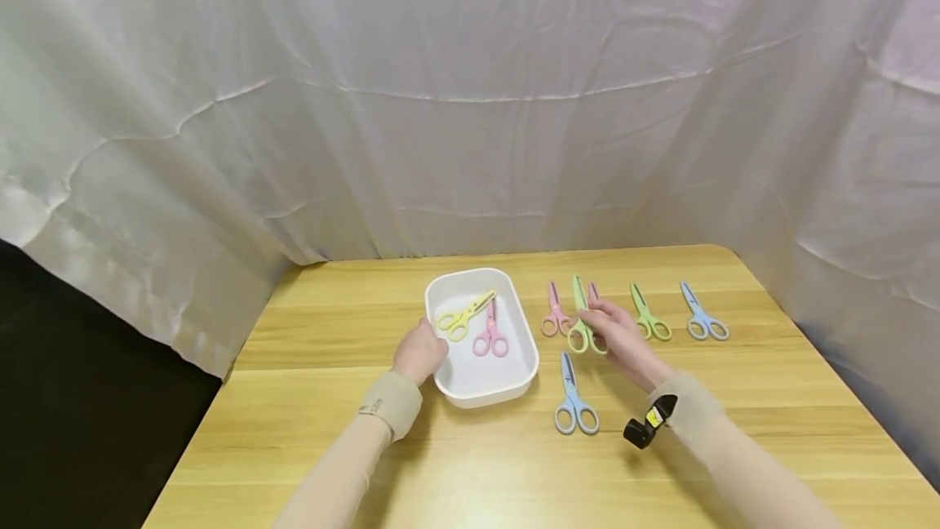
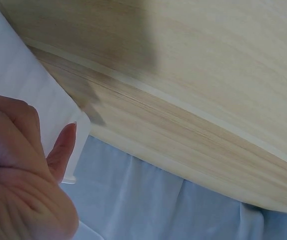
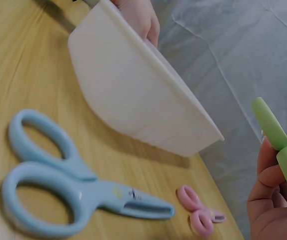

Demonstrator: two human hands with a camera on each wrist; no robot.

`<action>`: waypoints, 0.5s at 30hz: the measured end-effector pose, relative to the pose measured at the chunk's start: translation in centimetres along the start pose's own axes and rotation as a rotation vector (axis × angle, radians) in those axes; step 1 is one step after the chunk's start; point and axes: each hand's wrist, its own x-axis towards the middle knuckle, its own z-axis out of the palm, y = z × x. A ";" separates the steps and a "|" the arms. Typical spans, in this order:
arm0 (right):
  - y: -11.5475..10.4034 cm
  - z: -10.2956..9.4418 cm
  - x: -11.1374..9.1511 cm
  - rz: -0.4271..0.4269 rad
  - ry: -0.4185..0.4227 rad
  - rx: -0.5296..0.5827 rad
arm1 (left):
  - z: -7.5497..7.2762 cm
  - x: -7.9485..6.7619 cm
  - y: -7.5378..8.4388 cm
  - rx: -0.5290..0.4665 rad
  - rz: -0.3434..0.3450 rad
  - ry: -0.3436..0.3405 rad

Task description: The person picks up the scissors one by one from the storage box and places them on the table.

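Well, just right of the white tray (image 1: 470, 378), the right hand (image 1: 620, 337) pinches some green scissors (image 1: 578, 295), fingers curled. The left hand (image 1: 421, 352) seems to grip the tray's left rim, fingertips partly hidden. Inside the tray lie yellow scissors (image 1: 467, 316) and pink scissors (image 1: 490, 327); blue scissors (image 1: 569, 388) rest near its right side.

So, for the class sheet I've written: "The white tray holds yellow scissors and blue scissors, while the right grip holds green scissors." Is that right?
Not quite: the second pair is pink, not blue. The head view shows the white tray holding yellow scissors and pink scissors, while the right grip holds green scissors.
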 end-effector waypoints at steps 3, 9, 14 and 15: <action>0.2 -0.7 -0.5 0.010 -0.006 -0.002 | 0.0 -0.1 0.0 0.010 -0.004 0.003; 0.8 -2.2 -1.3 0.000 -0.024 -0.057 | 0.0 -0.2 0.2 0.009 -0.009 -0.006; 1.1 -3.1 -1.9 0.008 -0.049 -0.097 | 0.0 -0.2 0.1 0.011 -0.004 -0.001; 1.1 -3.3 -2.0 0.016 -0.047 -0.104 | 0.0 -0.2 0.1 0.012 -0.004 0.002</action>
